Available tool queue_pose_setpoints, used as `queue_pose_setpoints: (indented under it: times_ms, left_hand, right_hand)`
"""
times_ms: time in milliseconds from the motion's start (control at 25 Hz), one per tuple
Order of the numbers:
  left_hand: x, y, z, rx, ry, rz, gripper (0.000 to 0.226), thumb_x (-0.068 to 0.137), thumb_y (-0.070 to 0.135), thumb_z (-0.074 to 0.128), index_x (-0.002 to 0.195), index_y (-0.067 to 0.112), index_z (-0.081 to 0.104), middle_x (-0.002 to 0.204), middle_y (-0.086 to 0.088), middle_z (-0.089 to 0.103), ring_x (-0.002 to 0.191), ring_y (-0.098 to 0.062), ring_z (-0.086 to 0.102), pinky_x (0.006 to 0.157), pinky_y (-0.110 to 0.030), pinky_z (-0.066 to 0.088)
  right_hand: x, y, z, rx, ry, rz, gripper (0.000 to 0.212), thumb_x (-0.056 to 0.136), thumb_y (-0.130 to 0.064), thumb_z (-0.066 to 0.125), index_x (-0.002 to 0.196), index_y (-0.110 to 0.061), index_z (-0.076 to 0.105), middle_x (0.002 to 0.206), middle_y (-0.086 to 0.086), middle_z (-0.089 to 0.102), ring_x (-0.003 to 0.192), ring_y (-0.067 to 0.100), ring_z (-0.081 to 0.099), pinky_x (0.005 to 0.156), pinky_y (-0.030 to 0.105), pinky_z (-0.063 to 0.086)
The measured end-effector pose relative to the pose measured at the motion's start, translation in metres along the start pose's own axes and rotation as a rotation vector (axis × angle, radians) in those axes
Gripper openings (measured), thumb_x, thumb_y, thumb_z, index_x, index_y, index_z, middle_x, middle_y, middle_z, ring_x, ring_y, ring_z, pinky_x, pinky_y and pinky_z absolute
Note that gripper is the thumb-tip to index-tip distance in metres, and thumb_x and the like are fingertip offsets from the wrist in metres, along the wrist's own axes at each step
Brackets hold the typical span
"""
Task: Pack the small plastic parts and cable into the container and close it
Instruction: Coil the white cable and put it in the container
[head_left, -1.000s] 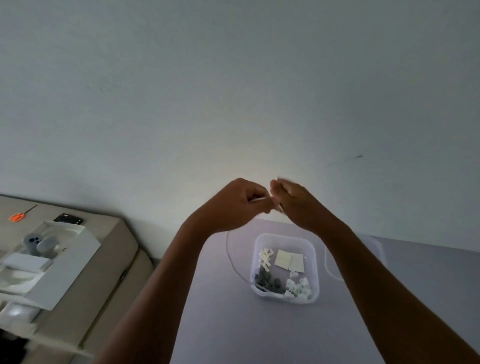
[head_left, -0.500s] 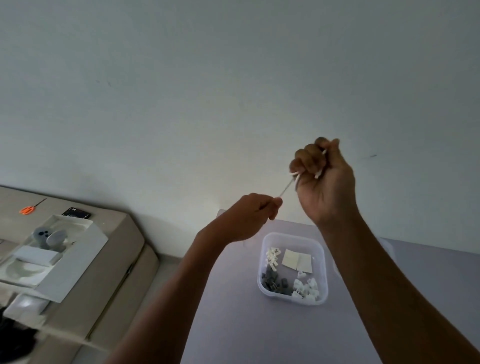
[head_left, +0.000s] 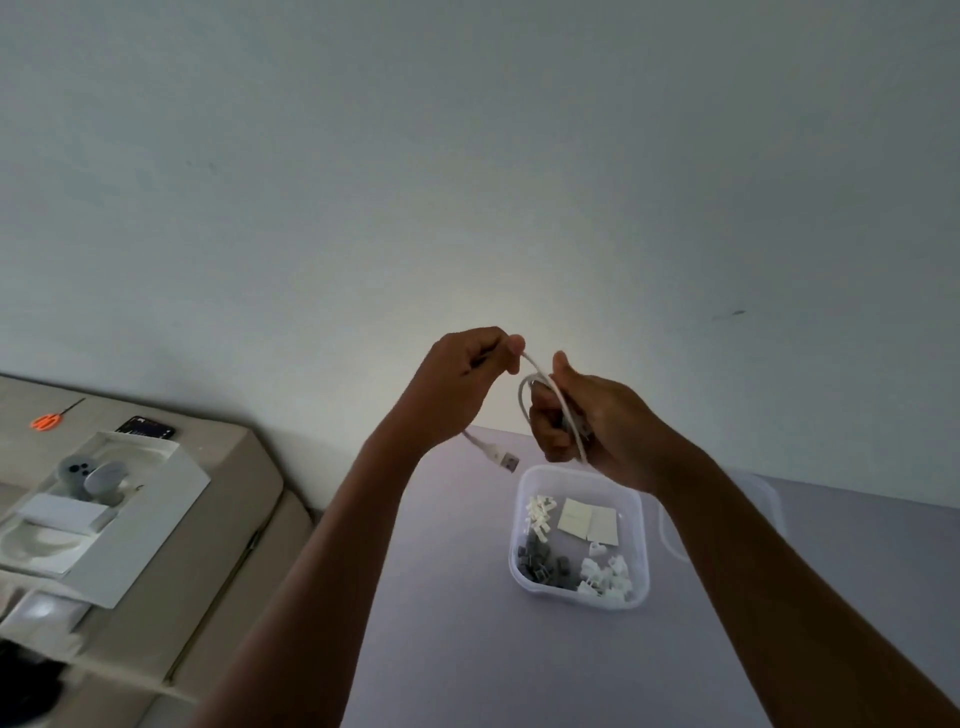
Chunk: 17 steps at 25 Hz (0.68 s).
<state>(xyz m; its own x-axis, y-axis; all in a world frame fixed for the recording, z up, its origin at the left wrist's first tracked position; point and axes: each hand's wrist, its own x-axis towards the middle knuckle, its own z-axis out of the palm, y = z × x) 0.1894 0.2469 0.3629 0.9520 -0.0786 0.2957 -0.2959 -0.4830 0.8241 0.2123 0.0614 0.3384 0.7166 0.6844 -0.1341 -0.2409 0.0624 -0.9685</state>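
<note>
Both hands are raised above the far edge of the grey table (head_left: 457, 649), in front of a plain wall. The left hand (head_left: 462, 387) pinches the white cable (head_left: 540, 379) between thumb and curled fingers, and the cable's USB plug (head_left: 506, 460) dangles free below that wrist, above the table and just left of the container (head_left: 641, 545). The right hand (head_left: 592, 426) is curled round a small coil of the same cable, thumb up. The clear container stands open on the table below the right hand, holding white and grey small plastic parts (head_left: 571, 566) and two pale square pads (head_left: 589, 522). Its clear lid (head_left: 769, 499) lies just right of it, mostly hidden behind the right forearm. Bare tabletop stretches toward the viewer. Well apart to the left, a beige surface carries an open white box (head_left: 130, 525), orange scissors (head_left: 47, 421) and a phone (head_left: 145, 427).
</note>
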Motion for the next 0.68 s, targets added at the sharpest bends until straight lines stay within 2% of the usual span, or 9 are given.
queue_pose_setpoints:
  times_ms: [120,200,280,400,520,600,680]
  left_hand:
    - [-0.003,-0.018,0.023,-0.076,0.085,-0.060,0.037,0.101,0.037,0.045,0.068,0.023,0.053,0.046,0.012,0.041,0.045,-0.007,0.035,0.053,-0.035,0.034]
    - [-0.006,-0.024,0.036,-0.081,0.100,-0.080,0.040,0.102,0.036,0.042,0.070,0.014,0.050,0.051,0.010,0.040,0.048,-0.010,0.037,0.053,-0.037,0.035]
    - [-0.008,-0.025,0.044,-0.076,0.091,-0.084,0.042,0.103,0.035,0.040,0.075,0.005,0.050,0.055,0.008,0.039,0.052,-0.012,0.037,0.054,-0.035,0.035]
    - [-0.006,-0.024,0.043,-0.018,0.116,-0.055,0.040,0.103,0.035,0.040,0.073,0.010,0.050,0.057,0.007,0.041,0.053,-0.006,0.036,0.055,-0.024,0.032]
    - [0.001,-0.022,0.027,0.038,0.269,-0.015,0.039,0.103,0.034,0.042,0.072,0.011,0.050,0.052,0.009,0.038,0.049,-0.006,0.036,0.051,-0.018,0.029]
    - [0.007,-0.020,0.013,0.017,0.332,0.002,0.040,0.103,0.034,0.042,0.072,0.011,0.051,0.049,0.009,0.034,0.048,-0.007,0.033,0.050,-0.019,0.028]
    - [0.009,-0.014,0.007,-0.027,0.326,0.012,0.040,0.103,0.036,0.042,0.072,0.013,0.051,0.047,0.009,0.031,0.047,-0.008,0.029,0.049,-0.025,0.028]
  right_hand:
    - [-0.002,-0.009,0.002,0.268,-0.099,-0.012,0.047,0.104,-0.047,0.029,0.076,-0.013,0.047,0.051,0.001,0.032,0.051,0.017,0.025,0.055,0.031,0.024]
    - [-0.002,-0.008,0.002,0.468,-0.170,0.014,0.043,0.104,-0.045,0.032,0.077,-0.014,0.047,0.049,-0.003,0.025,0.048,0.013,0.023,0.053,0.027,0.028]
    - [-0.004,-0.005,0.003,0.639,-0.251,0.043,0.041,0.104,-0.044,0.036,0.075,-0.016,0.046,0.049,-0.005,0.021,0.045,0.011,0.023,0.051,0.024,0.031]
    - [-0.005,-0.003,0.004,0.722,-0.319,0.070,0.042,0.103,-0.043,0.037,0.072,-0.016,0.046,0.049,-0.005,0.022,0.044,0.009,0.024,0.049,0.023,0.031]
    - [-0.004,-0.004,-0.001,0.482,-0.160,0.067,0.046,0.103,-0.046,0.035,0.074,-0.013,0.050,0.050,-0.004,0.028,0.042,0.008,0.030,0.043,0.021,0.034]
    - [-0.001,0.000,-0.003,0.260,0.031,0.048,0.048,0.103,-0.045,0.038,0.079,-0.009,0.057,0.053,0.002,0.041,0.045,0.013,0.039,0.045,0.024,0.038]
    - [0.003,0.007,-0.002,0.155,0.232,0.005,0.046,0.103,-0.042,0.040,0.082,-0.006,0.060,0.060,0.012,0.057,0.054,0.023,0.055,0.051,0.029,0.047]
